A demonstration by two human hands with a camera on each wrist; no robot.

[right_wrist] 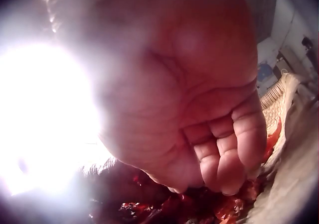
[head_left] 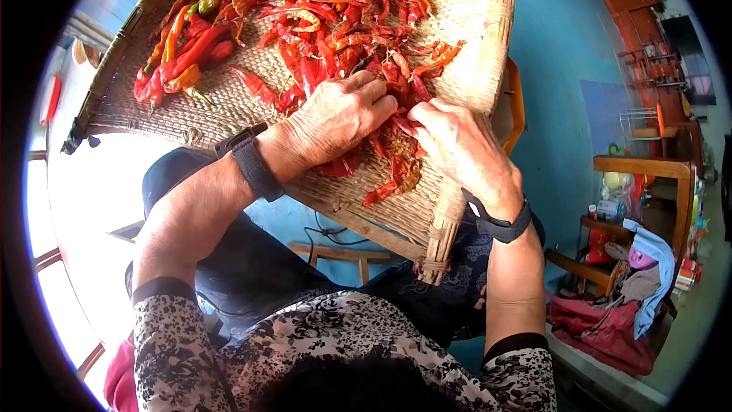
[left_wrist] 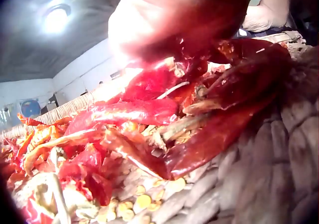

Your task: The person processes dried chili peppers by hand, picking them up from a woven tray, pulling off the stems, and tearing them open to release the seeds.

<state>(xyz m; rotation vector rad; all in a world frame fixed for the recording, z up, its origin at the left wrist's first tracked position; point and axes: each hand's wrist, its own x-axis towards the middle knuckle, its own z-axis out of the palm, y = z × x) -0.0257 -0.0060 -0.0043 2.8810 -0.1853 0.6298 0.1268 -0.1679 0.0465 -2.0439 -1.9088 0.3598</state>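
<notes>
Dried red chili peppers point(head_left: 328, 11) lie heaped on a woven tray point(head_left: 473, 0) that tilts across the lap. My left hand point(head_left: 341, 116) is low over the near side of the heap, fingers curled and pinching at a chili that its knuckles mostly hide. Close beside it, my right hand point(head_left: 461, 145) pinches a red chili point(head_left: 404, 123) between thumb and forefinger. In the right wrist view the other fingers point(right_wrist: 231, 169) curl down to the peppers. Split red chilies point(left_wrist: 199, 144) with stems and loose yellow seeds point(left_wrist: 143, 201) show in the left wrist view.
Plumper, fresher-looking peppers point(head_left: 187, 53) form a separate group at the tray's left. A few chilies point(head_left: 396, 183) lie near the front corner. The tray's bound corner post point(head_left: 436, 248) juts toward the lap. At the right stands a wooden chair point(head_left: 583, 271) with cloths.
</notes>
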